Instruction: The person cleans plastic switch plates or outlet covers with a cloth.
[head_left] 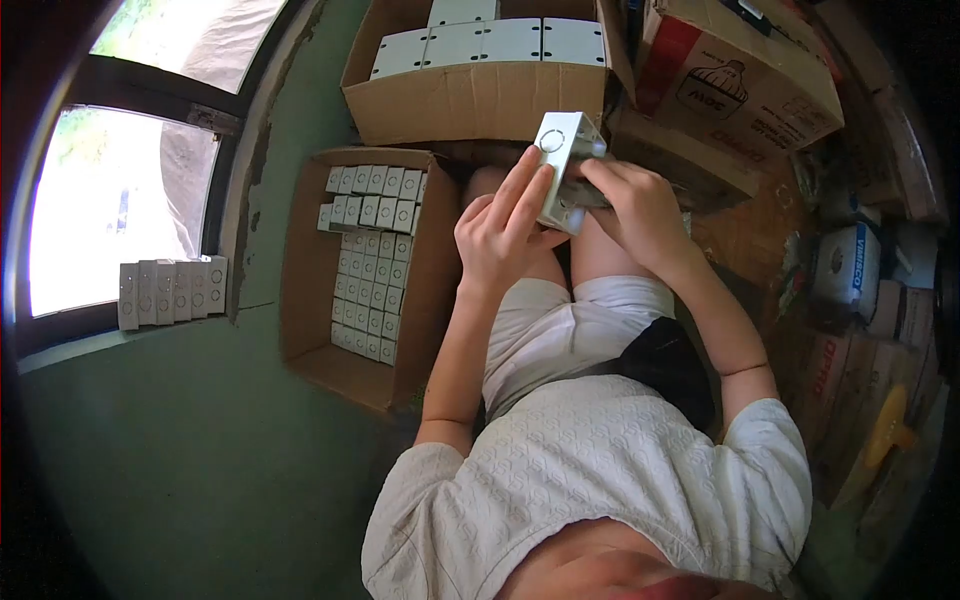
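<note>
My left hand (505,225) grips a white electrical box (556,150) above my knees, two fingers lying along its flat side. A round knockout mark shows on that side, and the open face is turned to the right. My right hand (635,200) is closed, its fingertips at the open face of this box. What those fingers pinch, if anything, is hidden. To the left, an open carton (415,330) holds many similar white boxes (370,270) in rows.
Ahead stands a larger carton (470,105) with bigger white boxes (510,42). More white boxes (172,292) line the window sill at left. A printed cardboard carton (740,90) is at upper right. A yellow object (888,430) and stacked cartons (830,370) stand along the right.
</note>
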